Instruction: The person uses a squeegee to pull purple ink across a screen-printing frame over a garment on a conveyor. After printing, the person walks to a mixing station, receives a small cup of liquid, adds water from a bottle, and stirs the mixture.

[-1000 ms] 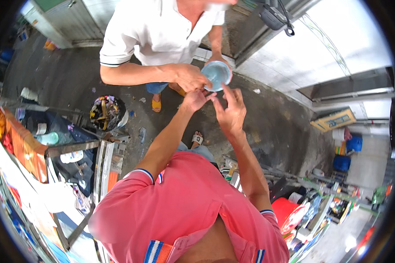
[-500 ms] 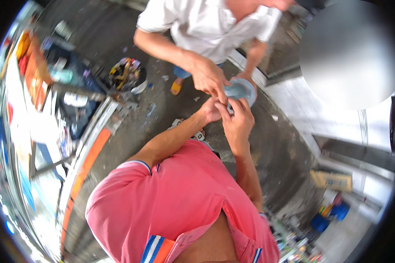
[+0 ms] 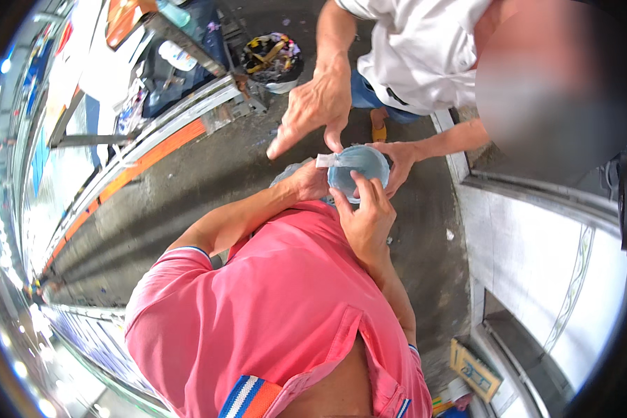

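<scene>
A round, pale blue see-through plastic tub (image 3: 375, 166) is held up in front of my chest. Across its left rim lies a short white flat piece (image 3: 325, 160) with a pale strip running over the tub. My left hand (image 3: 309, 181) is closed against the tub's left side, its fingertips partly hidden behind it. With thumb and fingers bent over the near rim, my right hand (image 3: 368, 212) grips the tub. Another person's hand (image 3: 399, 166) supports it from the right. That person's other hand (image 3: 317, 104) hovers above the white piece, fingers stretched out.
The other person in a white shirt (image 3: 425, 56) stands facing me. At far left is a cluttered metal-framed bench with an orange edge (image 3: 146, 157). A bucket of scraps (image 3: 282, 85) stands on the grey floor beyond. A white wall panel (image 3: 522, 244) runs along the right.
The tub has come lower and left, nearer my chest. My hands have moved apart, the left to its side. The other person's hand has lifted off it; the white piece now shows.
</scene>
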The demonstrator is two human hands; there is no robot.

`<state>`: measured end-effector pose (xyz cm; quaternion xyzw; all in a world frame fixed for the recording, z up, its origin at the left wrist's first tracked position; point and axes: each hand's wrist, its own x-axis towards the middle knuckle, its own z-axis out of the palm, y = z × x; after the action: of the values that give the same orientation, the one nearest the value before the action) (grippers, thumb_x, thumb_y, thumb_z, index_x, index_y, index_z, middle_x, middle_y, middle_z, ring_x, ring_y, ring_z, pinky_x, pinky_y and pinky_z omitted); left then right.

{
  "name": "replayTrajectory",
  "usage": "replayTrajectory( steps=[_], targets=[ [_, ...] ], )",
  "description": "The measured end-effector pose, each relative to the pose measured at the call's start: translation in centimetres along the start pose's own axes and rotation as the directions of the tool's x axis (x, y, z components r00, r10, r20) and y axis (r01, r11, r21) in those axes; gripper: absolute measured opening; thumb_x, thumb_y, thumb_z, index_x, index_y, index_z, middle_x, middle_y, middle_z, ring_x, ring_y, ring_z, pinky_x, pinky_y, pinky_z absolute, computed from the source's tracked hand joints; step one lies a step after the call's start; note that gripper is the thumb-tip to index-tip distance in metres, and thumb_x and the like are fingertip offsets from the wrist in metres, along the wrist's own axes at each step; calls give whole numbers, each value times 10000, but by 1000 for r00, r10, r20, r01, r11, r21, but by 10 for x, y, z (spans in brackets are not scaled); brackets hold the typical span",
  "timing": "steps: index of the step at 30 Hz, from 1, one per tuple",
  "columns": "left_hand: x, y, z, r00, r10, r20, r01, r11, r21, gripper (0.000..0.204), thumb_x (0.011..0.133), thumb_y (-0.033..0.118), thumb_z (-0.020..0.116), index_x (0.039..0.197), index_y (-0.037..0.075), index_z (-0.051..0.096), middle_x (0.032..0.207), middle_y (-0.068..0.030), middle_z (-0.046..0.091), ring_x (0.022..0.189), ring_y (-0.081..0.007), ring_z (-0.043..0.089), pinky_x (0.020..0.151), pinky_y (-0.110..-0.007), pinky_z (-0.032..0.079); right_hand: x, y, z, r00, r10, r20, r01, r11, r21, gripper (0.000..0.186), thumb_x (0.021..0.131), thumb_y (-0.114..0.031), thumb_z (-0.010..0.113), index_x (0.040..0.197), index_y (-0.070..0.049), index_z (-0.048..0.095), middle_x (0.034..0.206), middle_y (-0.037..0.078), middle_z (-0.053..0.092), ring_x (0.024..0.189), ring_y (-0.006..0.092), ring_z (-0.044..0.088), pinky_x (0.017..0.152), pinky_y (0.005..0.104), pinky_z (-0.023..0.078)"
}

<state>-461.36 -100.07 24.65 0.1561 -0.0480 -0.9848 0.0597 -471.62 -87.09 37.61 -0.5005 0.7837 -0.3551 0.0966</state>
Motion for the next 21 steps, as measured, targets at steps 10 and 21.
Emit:
replayTrajectory(
  steps=[10,21],
  targets=[
    [-26,56,-18,980,197,-43,-200,977,-74,300,1067,295,518,1230,60,610,1210,-87,657,1154,-228,624,1003,-414,511,121,-37,55,840,-474,263,467,879,95,153,806,-177,753,876,-102,640,853,68,603,773,278,675,633,423,556],
    [26,232,-32,825,537,-175,-548,836,-18,486,1087,448,405,1390,89,528,1369,-83,614,1282,-233,569,1103,-473,428,293,-33,100,875,-479,-66,480,877,-13,87,859,-48,725,933,-29,683,816,95,605,716,323,627,626,429,491]
  ],
)
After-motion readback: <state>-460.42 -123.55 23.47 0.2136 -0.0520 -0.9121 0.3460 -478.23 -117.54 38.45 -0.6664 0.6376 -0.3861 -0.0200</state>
